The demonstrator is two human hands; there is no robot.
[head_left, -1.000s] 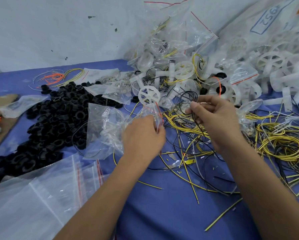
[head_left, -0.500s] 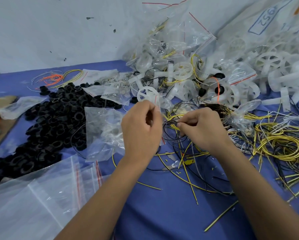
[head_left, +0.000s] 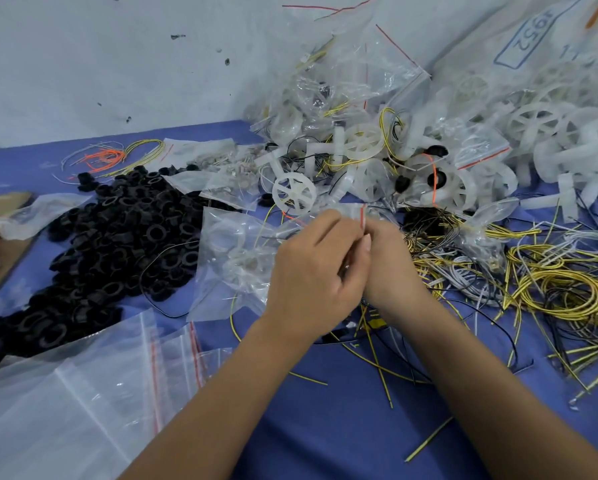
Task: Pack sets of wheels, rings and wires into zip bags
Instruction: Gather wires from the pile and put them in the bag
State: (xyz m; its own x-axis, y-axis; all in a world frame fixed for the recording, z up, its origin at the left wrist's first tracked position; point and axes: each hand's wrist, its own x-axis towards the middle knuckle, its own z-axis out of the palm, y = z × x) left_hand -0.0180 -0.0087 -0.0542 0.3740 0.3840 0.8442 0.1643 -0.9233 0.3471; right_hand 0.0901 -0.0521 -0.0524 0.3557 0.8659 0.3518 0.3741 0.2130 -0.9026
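Rings (head_left: 93,251) lie heaped black at the left, empty bags (head_left: 83,403) below them. At centre the left hand (head_left: 316,271) pinches a zip bag (head_left: 353,211) at its mouth, and the right hand (head_left: 389,271), having come across from the wires (head_left: 567,292), now feeds a bundle in, so this set nears sealing. Loose strands crowd the blue surface (head_left: 325,427); packed bags (head_left: 342,98) pile behind.

Glossy clear plastic zip bags (head_left: 83,403), matt black rings (head_left: 117,244)

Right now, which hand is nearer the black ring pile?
Left. The left hand is just right of the black ring pile, with a filled bag between them. The right hand sits beyond the left hand, beside the wires.
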